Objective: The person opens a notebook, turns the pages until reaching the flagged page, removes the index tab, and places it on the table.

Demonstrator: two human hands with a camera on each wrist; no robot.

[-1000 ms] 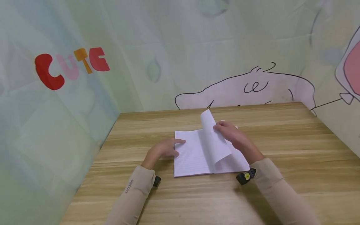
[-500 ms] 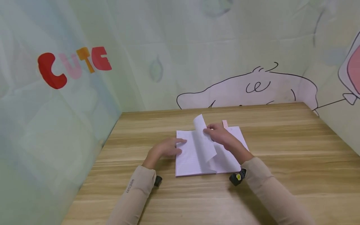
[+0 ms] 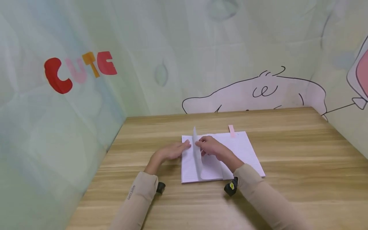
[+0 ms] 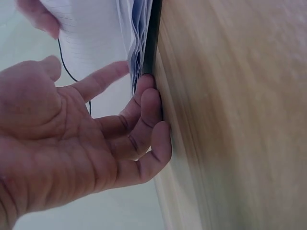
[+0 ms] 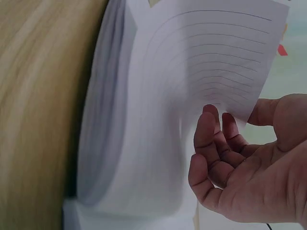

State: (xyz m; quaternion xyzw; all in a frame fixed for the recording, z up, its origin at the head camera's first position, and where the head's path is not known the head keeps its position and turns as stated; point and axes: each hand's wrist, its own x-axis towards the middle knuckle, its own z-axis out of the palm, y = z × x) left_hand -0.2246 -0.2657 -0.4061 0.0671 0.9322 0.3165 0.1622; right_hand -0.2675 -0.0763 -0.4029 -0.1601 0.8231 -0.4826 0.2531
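An open lined notebook [image 3: 244, 153] lies flat on the wooden table, a pink tab [image 3: 231, 131] sticking out at its top right. My right hand [image 3: 214, 147] pinches a single page [image 3: 197, 158], which stands nearly upright over the left half. In the right wrist view this page [image 5: 225, 52] bends in a curve, its corner between thumb and fingers. At the left edge of the notebook rests my left hand [image 3: 171, 151]. The left wrist view has its fingers [image 4: 151, 103] loosely bent against the stacked page edges [image 4: 138, 48] and the tabletop, gripping nothing.
The wooden table [image 3: 302, 143] extends around the notebook on every side. A printed cloth [image 3: 155, 38] with cartoon drawings and coloured letters hangs behind the table and along its left and right sides.
My right hand has carried the page leftward across the notebook, from the right half to over the left. The pink tab has come into view. My left hand stays at the left edge.
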